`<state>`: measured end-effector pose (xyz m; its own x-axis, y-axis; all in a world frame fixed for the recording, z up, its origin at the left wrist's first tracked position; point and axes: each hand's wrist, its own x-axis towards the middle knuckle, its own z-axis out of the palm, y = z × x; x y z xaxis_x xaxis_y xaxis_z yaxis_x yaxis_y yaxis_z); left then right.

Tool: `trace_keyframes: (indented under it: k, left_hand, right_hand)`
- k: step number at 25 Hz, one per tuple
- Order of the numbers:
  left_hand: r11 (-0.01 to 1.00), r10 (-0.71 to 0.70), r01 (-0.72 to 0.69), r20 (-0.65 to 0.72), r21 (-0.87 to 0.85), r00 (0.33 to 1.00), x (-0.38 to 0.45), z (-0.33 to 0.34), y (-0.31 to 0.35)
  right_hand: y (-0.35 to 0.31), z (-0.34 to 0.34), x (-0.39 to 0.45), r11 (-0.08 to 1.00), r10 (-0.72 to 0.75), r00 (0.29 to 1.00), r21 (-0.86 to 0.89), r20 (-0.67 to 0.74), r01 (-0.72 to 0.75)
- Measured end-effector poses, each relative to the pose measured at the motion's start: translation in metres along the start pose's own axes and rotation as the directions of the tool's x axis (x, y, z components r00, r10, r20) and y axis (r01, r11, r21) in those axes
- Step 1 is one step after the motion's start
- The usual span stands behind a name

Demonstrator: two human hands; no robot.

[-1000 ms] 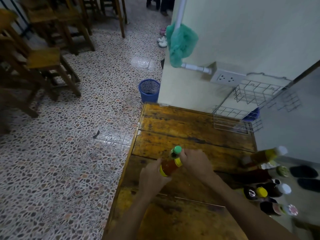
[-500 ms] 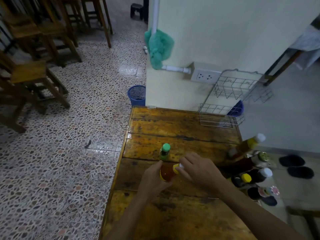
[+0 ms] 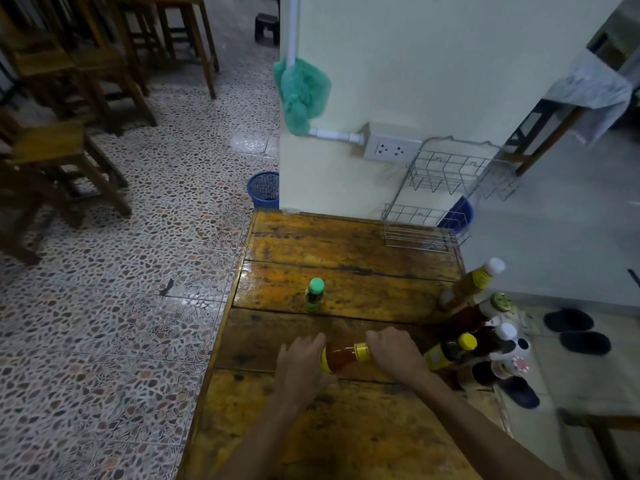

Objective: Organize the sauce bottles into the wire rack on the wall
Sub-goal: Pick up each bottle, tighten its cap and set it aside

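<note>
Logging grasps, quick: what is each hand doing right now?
Left hand: holds the orange sauce bottle by its body.
Right hand: grips that bottle's yellow cap.

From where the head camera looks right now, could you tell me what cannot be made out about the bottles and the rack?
- Orange sauce bottle: the left hand covers its base and the right hand its cap end.
- Bottle cluster at the table's right edge: bottles overlap, so the count is unclear; labels too small to read.
- Green-capped bottle: label too small.
- Wire rack: thin wires blur; whether anything sits inside is unclear.
</note>
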<state>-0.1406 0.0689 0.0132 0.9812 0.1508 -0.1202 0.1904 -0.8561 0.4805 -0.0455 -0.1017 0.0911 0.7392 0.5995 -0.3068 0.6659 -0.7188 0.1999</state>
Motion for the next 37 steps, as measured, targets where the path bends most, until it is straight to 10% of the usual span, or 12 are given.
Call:
trace_keyframes:
  k: [2,6,10,17,21,28,37]
  left_hand:
    - [0.999,-0.022,0.021,0.028,0.035,0.999,-0.008,0.004,-0.003]
    - [0.978,-0.055,0.078,0.121,-0.196,0.991,-0.004,-0.006,-0.011]
    - [0.958,0.019,0.049,0.234,-0.283,0.972,0.006,-0.024,-0.014]
    - [0.994,0.022,0.001,0.203,-0.110,0.979,0.008,-0.014,-0.006]
    - [0.998,0.049,-0.057,0.255,0.023,0.966,0.008,0.002,0.000]
    - [0.948,0.069,0.021,0.267,-0.319,0.961,0.034,0.029,0.058]
    - [0.917,0.116,0.011,0.294,-0.398,0.949,0.068,0.089,0.148]
  right_hand:
    - [-0.006,0.006,-0.001,0.999,-0.012,0.997,0.034,0.076,0.009]
    - [-0.010,-0.002,-0.016,0.972,0.016,0.969,0.231,-0.247,0.043]
    - [0.009,-0.001,-0.017,0.977,-0.146,0.844,0.058,-0.516,0.204]
    - [-0.003,0.006,-0.017,0.902,0.231,0.950,0.412,-0.208,-0.130]
    - [0.005,0.014,-0.020,0.965,-0.006,0.969,0.254,0.246,-0.059]
    - [0.032,0.011,-0.050,0.779,0.349,0.937,0.563,-0.026,-0.275]
    - [0.084,0.020,-0.076,0.842,0.361,0.929,0.456,-0.082,-0.287]
